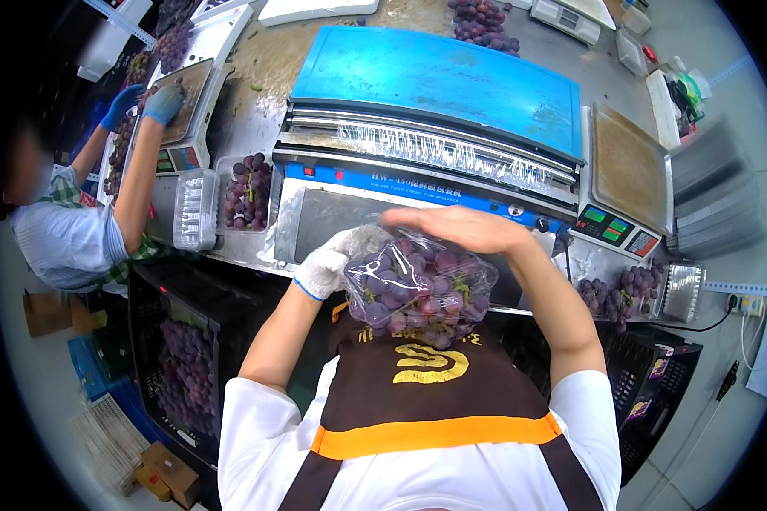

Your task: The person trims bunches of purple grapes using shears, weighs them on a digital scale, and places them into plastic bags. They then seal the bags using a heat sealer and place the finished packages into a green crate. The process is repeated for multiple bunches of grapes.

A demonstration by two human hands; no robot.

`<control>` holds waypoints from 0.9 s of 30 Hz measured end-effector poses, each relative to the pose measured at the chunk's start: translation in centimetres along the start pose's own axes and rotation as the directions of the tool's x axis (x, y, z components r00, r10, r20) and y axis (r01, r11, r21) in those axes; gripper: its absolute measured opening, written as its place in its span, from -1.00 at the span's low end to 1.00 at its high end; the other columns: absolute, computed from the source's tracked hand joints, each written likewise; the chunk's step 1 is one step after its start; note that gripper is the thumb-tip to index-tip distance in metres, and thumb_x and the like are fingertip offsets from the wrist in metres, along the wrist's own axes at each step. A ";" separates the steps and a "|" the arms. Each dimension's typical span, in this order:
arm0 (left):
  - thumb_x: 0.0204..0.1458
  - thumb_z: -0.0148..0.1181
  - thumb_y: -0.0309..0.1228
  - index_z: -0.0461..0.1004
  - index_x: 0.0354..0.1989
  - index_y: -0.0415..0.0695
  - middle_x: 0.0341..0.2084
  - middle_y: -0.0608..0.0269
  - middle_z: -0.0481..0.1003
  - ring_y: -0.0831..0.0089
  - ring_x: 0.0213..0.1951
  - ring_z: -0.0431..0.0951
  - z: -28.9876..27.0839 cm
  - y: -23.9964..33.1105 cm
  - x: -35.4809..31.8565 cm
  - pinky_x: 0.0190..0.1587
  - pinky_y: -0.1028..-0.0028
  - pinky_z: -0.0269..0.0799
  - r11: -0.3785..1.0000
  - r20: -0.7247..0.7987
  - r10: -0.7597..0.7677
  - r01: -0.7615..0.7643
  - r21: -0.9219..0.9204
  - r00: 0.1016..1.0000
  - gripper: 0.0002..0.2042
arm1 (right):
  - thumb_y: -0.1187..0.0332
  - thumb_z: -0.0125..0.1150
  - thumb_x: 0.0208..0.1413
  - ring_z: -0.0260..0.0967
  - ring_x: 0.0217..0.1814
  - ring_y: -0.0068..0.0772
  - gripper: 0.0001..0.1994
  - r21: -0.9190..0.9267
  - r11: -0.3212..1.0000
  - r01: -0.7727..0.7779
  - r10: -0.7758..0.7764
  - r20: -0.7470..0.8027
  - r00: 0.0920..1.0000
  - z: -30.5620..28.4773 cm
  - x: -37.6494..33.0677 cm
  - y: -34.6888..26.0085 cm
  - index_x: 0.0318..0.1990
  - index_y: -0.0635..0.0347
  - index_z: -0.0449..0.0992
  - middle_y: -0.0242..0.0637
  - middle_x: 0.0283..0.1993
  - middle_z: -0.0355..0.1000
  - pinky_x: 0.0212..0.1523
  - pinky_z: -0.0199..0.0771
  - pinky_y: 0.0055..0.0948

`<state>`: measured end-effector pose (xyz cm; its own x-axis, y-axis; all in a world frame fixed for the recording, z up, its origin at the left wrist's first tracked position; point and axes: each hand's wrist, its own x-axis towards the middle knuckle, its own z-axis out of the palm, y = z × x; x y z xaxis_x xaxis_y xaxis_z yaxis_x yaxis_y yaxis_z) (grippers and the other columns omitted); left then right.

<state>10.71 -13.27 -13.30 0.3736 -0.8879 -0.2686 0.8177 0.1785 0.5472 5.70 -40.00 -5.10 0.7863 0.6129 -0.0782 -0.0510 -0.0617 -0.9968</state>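
A film-wrapped tray of purple grapes [421, 288] is tilted up close to my apron, its clear film glossy and creased. My left hand [349, 249], in a white knit glove, grips it at its upper left side. Flat and bare, my right hand [458, 228] reaches across its far edge with the fingers stretched out together; whether the palm touches the film I cannot tell. Just beyond both hands stands a blue film-wrapping machine [435, 94], with a grey plate [332, 223] at its front and a strip of clear film along its bar.
An open tray of grapes [245, 192] and stacked clear trays [194, 209] lie left of the machine. A scale [626, 183] stands at right, near loose grapes [626, 294]. A co-worker [72, 217] in blue gloves works at another scale [183, 115]. Black crates [222, 341] stand below.
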 end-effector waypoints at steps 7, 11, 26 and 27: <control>-0.42 0.29 -0.50 0.10 0.27 -0.20 0.16 -0.12 0.23 0.04 0.17 0.32 3.5 -1.2 -2.4 0.22 0.14 0.28 0.960 -0.145 0.154 -0.183 -0.213 0.977 -0.12 | -0.04 -0.48 0.34 -0.12 0.46 -0.23 -0.38 0.680 0.733 -0.023 0.041 -0.011 0.999 1.2 -6.8 6.6 0.33 0.26 0.08 -0.21 0.45 -0.09 0.37 -0.05 -0.25; -0.45 0.15 -0.61 0.09 0.29 -0.09 0.20 -0.02 0.19 0.04 0.24 0.23 2.5 -3.3 -3.4 0.22 0.14 0.30 0.918 -0.157 0.054 -0.111 -0.381 0.986 -0.11 | -0.01 -0.36 0.33 -0.16 0.47 -0.28 -0.38 0.759 0.597 0.261 0.198 -0.454 0.869 6.8 -8.2 6.8 0.38 0.23 -0.08 -0.18 0.46 -0.14 0.36 -0.08 -0.16; -0.34 0.02 -0.56 0.18 0.24 -0.12 0.11 0.03 0.31 0.06 0.14 0.31 11.6 -1.4 5.9 0.17 0.04 0.27 0.905 -0.036 0.167 -0.168 -0.390 0.985 -0.26 | 0.17 -0.28 0.29 0.30 0.17 -0.11 -0.57 0.327 -0.040 0.944 0.131 -0.935 0.329 4.1 -6.5 1.6 0.08 0.27 0.38 -0.09 0.12 0.38 0.22 0.25 -0.10; -0.33 0.02 -0.56 0.18 0.24 -0.12 0.11 0.03 0.31 0.07 0.15 0.31 11.8 -1.0 6.3 0.18 0.04 0.25 0.907 -0.007 0.167 -0.156 -0.392 0.986 -0.26 | 0.14 -0.28 0.29 0.31 0.16 -0.11 -0.56 0.303 -0.052 0.951 0.163 -0.937 0.308 4.0 -6.4 1.3 0.07 0.26 0.39 -0.09 0.10 0.39 0.21 0.26 -0.09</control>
<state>7.10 -24.05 -6.16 0.5078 -0.8427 -0.1787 0.8546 0.4667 0.2277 -1.89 -40.86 -6.01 0.8110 -0.5598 -0.1702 0.5639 0.8254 -0.0278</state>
